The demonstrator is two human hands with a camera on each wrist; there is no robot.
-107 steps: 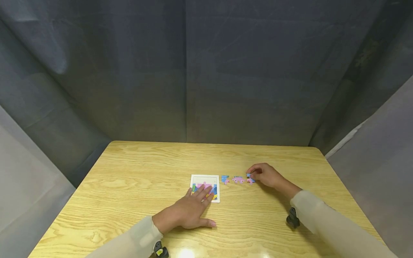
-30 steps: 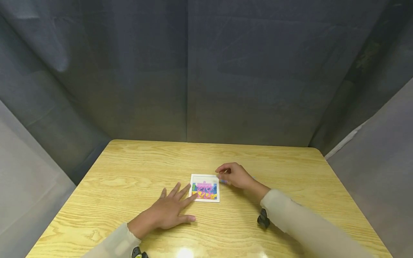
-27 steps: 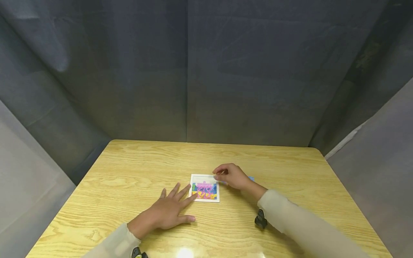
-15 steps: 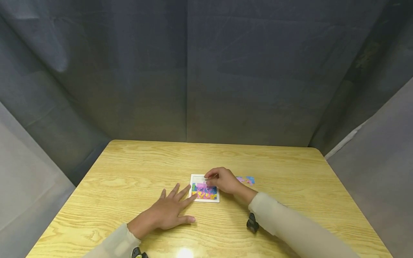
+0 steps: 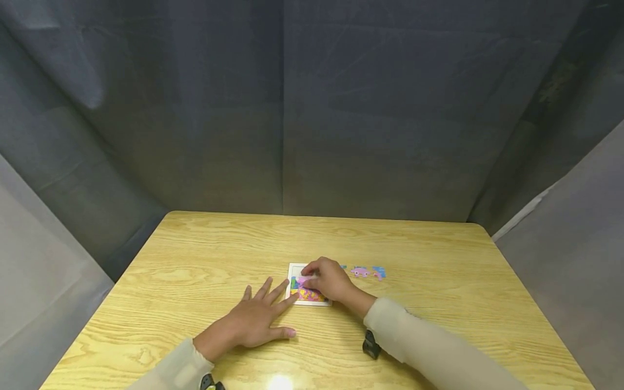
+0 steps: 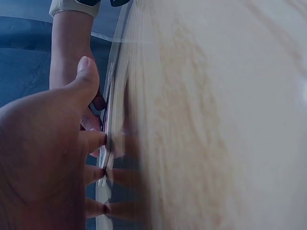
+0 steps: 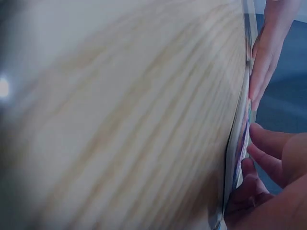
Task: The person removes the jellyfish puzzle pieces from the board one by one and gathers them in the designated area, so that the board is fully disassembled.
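Observation:
A square jigsaw puzzle in a white frame (image 5: 295, 267) lies on the table, with pink, blue and yellow pieces in its lower part. My right hand (image 5: 330, 281) is over it, bent fingers and thumb touching the pieces and hiding some of them; whether a piece is pinched cannot be seen. The right wrist view shows those fingertips (image 7: 256, 132) against the puzzle's face. My left hand (image 5: 254, 318) lies spread on the table, fingertips at the frame's left edge. Right of the frame are a pink piece with eyes (image 5: 361, 272) and a blue-and-pink piece (image 5: 379, 272).
A small blue bit of another piece (image 5: 343, 266) peeks out behind the right hand. The wood-grain table (image 5: 219, 254) reaches back to a dark curtain (image 5: 283, 135), with pale panels (image 5: 580, 244) at the sides.
My right hand has moved left from the loose pieces onto the framed puzzle. Earlier my left hand shifted from the puzzle to its left edge; it has since stayed still.

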